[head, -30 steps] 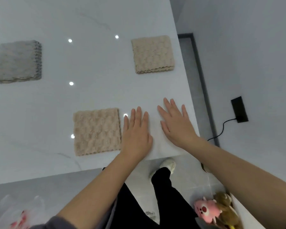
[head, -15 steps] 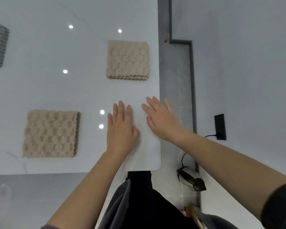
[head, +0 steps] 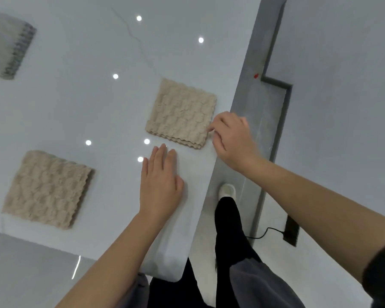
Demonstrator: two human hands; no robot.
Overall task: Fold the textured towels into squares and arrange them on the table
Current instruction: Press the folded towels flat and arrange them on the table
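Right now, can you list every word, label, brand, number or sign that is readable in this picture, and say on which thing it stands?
None: no readable text appears anywhere in the head view.
Towels: the two beige towels and the grey towel show only woven texture, no tag or print.
Table: only bright reflected light spots, no writing.
Black box on the floor: blurred, no marking can be made out.
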